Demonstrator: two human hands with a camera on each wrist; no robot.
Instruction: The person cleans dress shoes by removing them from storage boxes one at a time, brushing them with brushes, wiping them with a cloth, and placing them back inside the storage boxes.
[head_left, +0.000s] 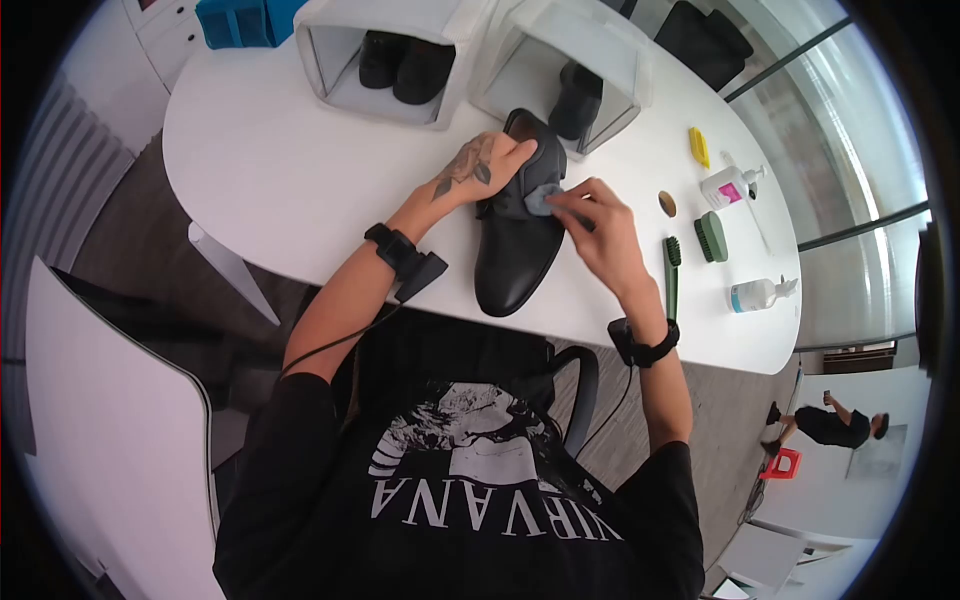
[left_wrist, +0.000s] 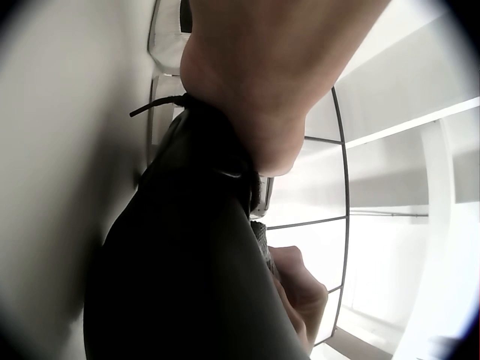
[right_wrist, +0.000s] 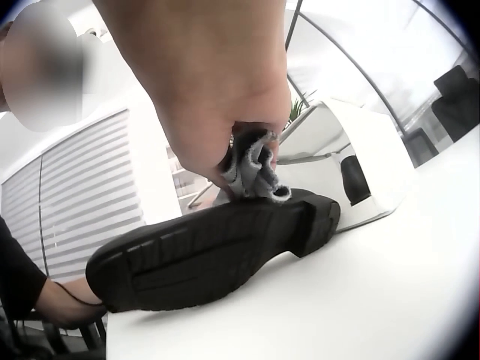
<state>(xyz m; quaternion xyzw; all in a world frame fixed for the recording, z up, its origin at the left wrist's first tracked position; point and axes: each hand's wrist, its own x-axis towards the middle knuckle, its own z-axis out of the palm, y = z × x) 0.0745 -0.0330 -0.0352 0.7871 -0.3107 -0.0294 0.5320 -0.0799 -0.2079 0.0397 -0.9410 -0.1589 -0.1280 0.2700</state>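
A black leather shoe (head_left: pixel 518 255) lies on the white table near its front edge, toe toward the person; the right wrist view shows its ridged sole (right_wrist: pixel 195 262) from the side. The left hand (head_left: pixel 480 168) grips the shoe near the heel and opening, thumb on the upper. In the left wrist view that hand (left_wrist: pixel 255 82) is above the dark shoe (left_wrist: pixel 187 262), with a lace end sticking out. The right hand (head_left: pixel 605 235) pinches a crumpled grey cloth (head_left: pixel 543 200) against the shoe's side. Folds of the cloth (right_wrist: pixel 255 172) show below the right hand (right_wrist: pixel 217 90) in the right wrist view.
Two open white boxes (head_left: pixel 380 108) with black shoes inside stand at the back. Along the right lie a yellow brush (head_left: pixel 698 147), a round tin (head_left: pixel 667 204), a green brush (head_left: pixel 712 237), a long-handled brush (head_left: pixel 672 275) and pump bottles (head_left: pixel 755 295). A blue case (head_left: pixel 240 24) is back left.
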